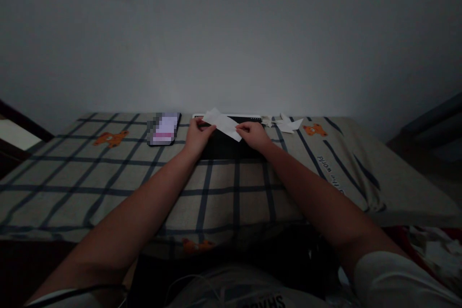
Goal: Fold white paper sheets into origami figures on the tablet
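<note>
A white sheet of paper (224, 125), its outline slanting down to the right, is held over a dark flat board (231, 149) on the table. My left hand (198, 135) pinches the paper at its left side, thumb on the near edge. At the right end, the thumb and fingers of my right hand (254, 134) are closed on it too. Just right of that hand lie folded white paper pieces (288, 124), one with pointed, pinwheel-like blades. How the held paper is creased is too dim to make out.
A checked tablecloth (144, 197) with orange bear prints covers the table, which meets a grey wall (231, 38). Left of the board lies a phone (166, 127) with its screen lit, partly blurred. White crumpled material (438, 252) sits at the lower right.
</note>
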